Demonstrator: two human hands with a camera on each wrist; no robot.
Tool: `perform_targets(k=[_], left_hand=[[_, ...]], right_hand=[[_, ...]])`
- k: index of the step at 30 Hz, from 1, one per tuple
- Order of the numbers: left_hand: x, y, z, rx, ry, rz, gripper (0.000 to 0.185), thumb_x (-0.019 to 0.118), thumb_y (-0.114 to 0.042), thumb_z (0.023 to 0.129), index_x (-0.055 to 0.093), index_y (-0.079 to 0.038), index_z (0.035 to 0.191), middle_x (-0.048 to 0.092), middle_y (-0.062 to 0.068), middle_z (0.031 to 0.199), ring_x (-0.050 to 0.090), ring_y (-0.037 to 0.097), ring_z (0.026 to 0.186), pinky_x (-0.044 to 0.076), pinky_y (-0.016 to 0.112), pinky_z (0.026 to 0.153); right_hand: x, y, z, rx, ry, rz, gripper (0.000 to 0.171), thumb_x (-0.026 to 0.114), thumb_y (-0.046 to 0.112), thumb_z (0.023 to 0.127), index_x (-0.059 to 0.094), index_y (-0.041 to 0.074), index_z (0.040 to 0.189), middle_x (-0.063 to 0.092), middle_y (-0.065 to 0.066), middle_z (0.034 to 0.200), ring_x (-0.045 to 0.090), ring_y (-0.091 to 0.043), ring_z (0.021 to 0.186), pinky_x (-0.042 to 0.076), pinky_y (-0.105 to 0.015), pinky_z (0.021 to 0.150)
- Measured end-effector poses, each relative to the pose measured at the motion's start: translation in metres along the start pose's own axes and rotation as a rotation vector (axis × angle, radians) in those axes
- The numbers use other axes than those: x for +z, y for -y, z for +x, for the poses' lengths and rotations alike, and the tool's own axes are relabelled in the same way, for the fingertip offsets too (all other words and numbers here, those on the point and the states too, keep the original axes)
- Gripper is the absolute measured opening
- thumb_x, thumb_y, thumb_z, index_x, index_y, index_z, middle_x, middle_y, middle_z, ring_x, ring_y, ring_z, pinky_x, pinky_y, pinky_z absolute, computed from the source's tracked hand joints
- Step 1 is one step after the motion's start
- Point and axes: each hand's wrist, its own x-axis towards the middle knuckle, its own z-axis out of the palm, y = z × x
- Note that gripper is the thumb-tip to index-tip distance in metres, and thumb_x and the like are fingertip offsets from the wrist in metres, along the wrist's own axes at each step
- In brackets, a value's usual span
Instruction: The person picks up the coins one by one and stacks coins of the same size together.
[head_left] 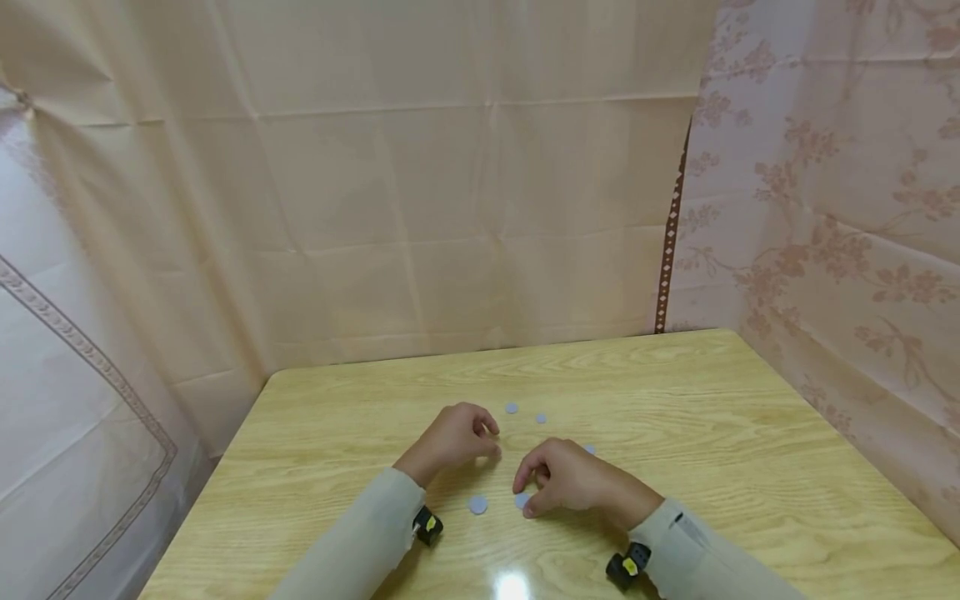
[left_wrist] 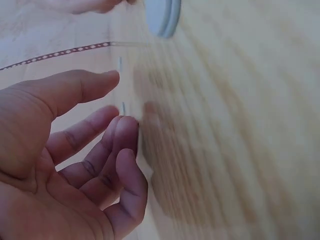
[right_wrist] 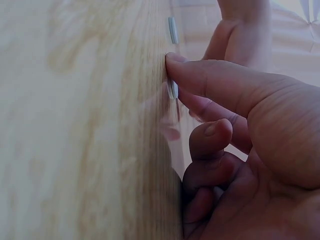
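Observation:
My right hand (head_left: 572,477) is low over the table, thumb and forefinger at opposite edges of a small pale round disc (head_left: 522,501), pinching it. In the right wrist view the thumb partly hides this disc (right_wrist: 174,91), which lies close to the wood. Left of it lies another pale disc (head_left: 478,504), whose edge looks doubled in the left wrist view (left_wrist: 164,19). My left hand (head_left: 457,435) hovers over the table with loosely bent fingers and holds nothing. Beyond the hands lie two more discs, one nearer the left hand (head_left: 512,408) and one to its right (head_left: 541,418).
Another disc (head_left: 590,450) shows partly behind the right hand. The wood-grain table (head_left: 337,408) has a beige curtain (head_left: 450,208) along its far edge and a flowered curtain (head_left: 840,208) on the right. Each sleeve carries a small black wrist device.

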Motion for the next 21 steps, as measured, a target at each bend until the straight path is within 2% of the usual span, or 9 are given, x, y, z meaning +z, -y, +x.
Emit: perform_targets(k=[7, 12, 21], left_hand=[[-0.002, -0.001, 0.017, -0.042, -0.036, 0.041, 0.023, 0.086, -0.019, 0.083, 0.071, -0.010, 0.099, 0.066, 0.000, 0.088, 0.060, 0.016, 0.077, 0.051, 0.030, 0.065], [-0.003, 0.000, 0.028, -0.102, -0.032, 0.081, 0.029, 0.081, -0.020, 0.087, 0.069, -0.009, 0.111, 0.067, 0.003, 0.089, 0.060, 0.018, 0.076, 0.051, 0.033, 0.067], [0.005, -0.014, 0.051, -0.093, -0.050, 0.176, 0.042, 0.081, -0.025, 0.089, 0.067, -0.005, 0.122, 0.070, 0.007, 0.123, 0.062, 0.020, 0.097, 0.055, 0.043, 0.093]], right_hand=[[0.002, 0.000, 0.004, -0.007, 0.000, -0.007, 0.020, 0.090, 0.014, 0.080, 0.078, 0.017, 0.097, 0.049, 0.004, 0.057, 0.036, -0.008, 0.047, 0.032, -0.020, 0.046], [0.002, 0.000, 0.006, -0.024, 0.007, -0.013, 0.020, 0.089, 0.015, 0.081, 0.078, 0.018, 0.097, 0.048, 0.006, 0.056, 0.036, -0.007, 0.047, 0.033, -0.019, 0.046], [0.001, -0.002, 0.002, -0.017, -0.003, -0.004, 0.019, 0.089, 0.015, 0.081, 0.078, 0.017, 0.096, 0.054, 0.001, 0.061, 0.041, -0.007, 0.051, 0.036, -0.021, 0.049]])
